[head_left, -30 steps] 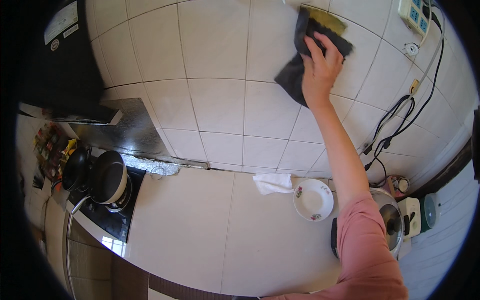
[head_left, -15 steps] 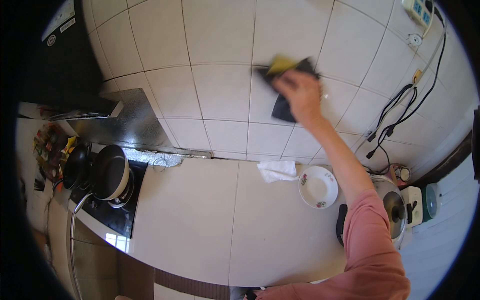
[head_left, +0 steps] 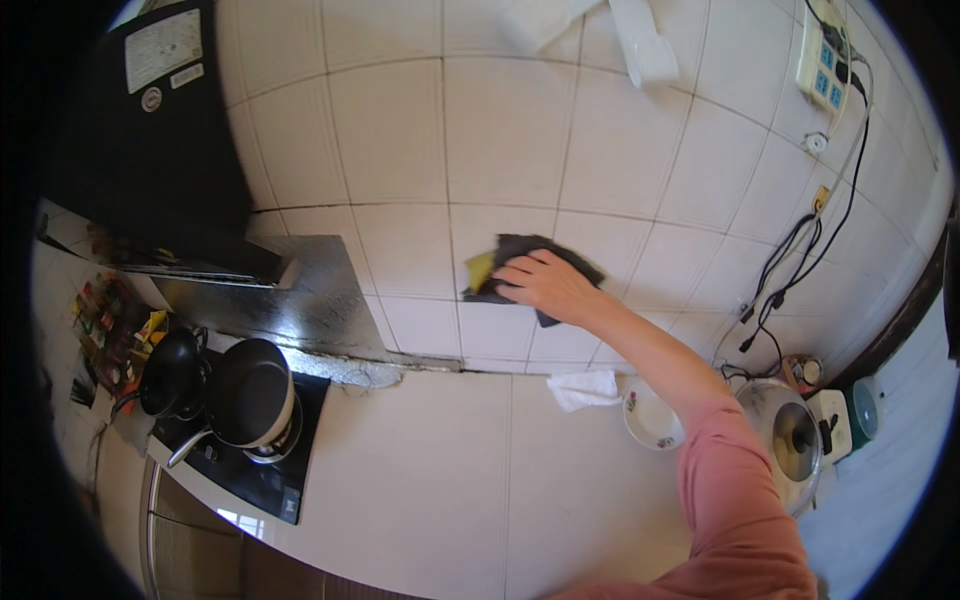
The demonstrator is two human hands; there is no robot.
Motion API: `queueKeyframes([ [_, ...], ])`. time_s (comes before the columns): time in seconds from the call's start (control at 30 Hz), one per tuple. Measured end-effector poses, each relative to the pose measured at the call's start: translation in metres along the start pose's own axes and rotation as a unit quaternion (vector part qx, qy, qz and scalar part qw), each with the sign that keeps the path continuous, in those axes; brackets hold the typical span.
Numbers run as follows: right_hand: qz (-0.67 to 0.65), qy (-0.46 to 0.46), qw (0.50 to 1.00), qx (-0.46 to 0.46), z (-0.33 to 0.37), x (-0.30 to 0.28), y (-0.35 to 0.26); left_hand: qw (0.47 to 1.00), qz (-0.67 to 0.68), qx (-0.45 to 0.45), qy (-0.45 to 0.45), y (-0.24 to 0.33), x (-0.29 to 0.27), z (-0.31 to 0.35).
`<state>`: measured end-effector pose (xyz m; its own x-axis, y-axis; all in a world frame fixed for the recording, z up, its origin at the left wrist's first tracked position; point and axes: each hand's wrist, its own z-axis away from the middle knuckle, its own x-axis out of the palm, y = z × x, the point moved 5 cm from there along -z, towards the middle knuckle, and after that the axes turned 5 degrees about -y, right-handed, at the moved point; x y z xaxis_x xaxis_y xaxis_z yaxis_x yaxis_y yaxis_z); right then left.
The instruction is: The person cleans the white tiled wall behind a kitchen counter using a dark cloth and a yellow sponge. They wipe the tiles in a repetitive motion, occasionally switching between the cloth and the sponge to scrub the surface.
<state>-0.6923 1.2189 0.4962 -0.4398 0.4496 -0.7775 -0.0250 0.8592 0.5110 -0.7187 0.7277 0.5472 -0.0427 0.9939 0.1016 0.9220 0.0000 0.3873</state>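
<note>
My right hand [head_left: 552, 287] presses a dark grey cloth [head_left: 520, 245] against the white tiled wall [head_left: 515, 130], fingers bent over it. A yellow-green patch [head_left: 479, 270] shows at the cloth's left side; I cannot make out whether it belongs to the cloth or is a separate piece. Below my forearm, a white floral bowl [head_left: 650, 418] stands on the pale counter [head_left: 420, 470], partly hidden by the arm. A folded white towel [head_left: 582, 390] lies beside it, near the wall. My left hand is out of sight.
At left, a frying pan [head_left: 250, 395] and a dark wok [head_left: 173, 375] sit on the black stove [head_left: 270, 490], beneath a black range hood [head_left: 150, 150]. A glass-lidded pot [head_left: 795, 440] stands at right. Cables [head_left: 790, 250] hang from a power strip [head_left: 822, 75].
My right hand and the cloth have moved down and left across the tiles. The view has tilted upward, so white hook-like fixtures or strips now show at the top.
</note>
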Motion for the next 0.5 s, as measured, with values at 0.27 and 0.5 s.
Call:
queueKeyframes([
  [0.27, 0.1, 0.245, 0.947, 0.181, -0.078, -0.125, 0.079, 0.82, -0.129, -0.305, -0.467, -0.17, 0.025, 0.249],
  [0.5, 0.037, 0.12, 0.991, 0.046, -0.169, -0.029, -0.007, 0.765, -0.262, -0.215, -0.547, -0.199, 0.039, 0.334],
])
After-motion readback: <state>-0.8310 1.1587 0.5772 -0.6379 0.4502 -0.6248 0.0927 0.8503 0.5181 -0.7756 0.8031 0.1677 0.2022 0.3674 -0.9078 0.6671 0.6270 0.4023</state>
